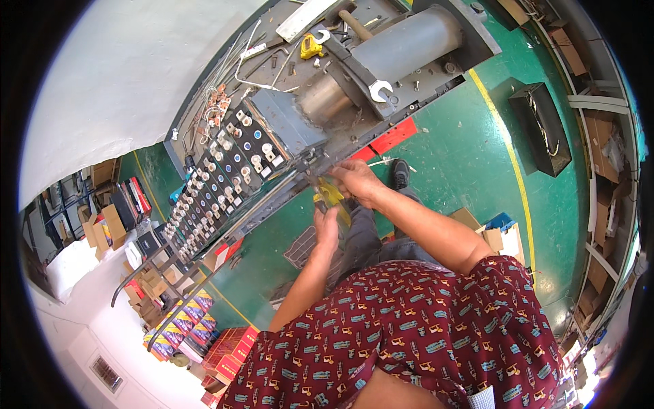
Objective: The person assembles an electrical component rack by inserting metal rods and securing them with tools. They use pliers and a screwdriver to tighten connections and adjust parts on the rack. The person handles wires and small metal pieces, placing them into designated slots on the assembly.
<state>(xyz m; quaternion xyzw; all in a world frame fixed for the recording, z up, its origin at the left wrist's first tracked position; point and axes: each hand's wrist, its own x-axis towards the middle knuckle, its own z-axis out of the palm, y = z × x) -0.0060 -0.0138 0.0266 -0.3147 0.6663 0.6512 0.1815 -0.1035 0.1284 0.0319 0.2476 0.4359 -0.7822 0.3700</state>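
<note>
A yellow, partly see-through plastic piece point(330, 195) hangs between my hands, just off the front edge of the workbench. My left hand point(328, 225) is closed on its lower side, with the thumb pointing up. From the right, my right hand point(357, 180) pinches at its upper side, close to the bench edge. The fingertips partly hide the piece, and its exact kind is not clear. Nearest to both hands on the bench is a grey metal housing point(289, 119), beside a long block of terminals point(221, 174) with metal lugs and blue-marked round parts.
Farther along the bench point(426, 87) lie an open-ended wrench point(357, 71), a yellow tape measure point(311, 48), a hammer point(354, 26) and a grey cylinder point(409, 44). Loose wires and bolts are strewn behind. A black box point(541, 129) stands on the green floor; a wire basket point(303, 249) sits below.
</note>
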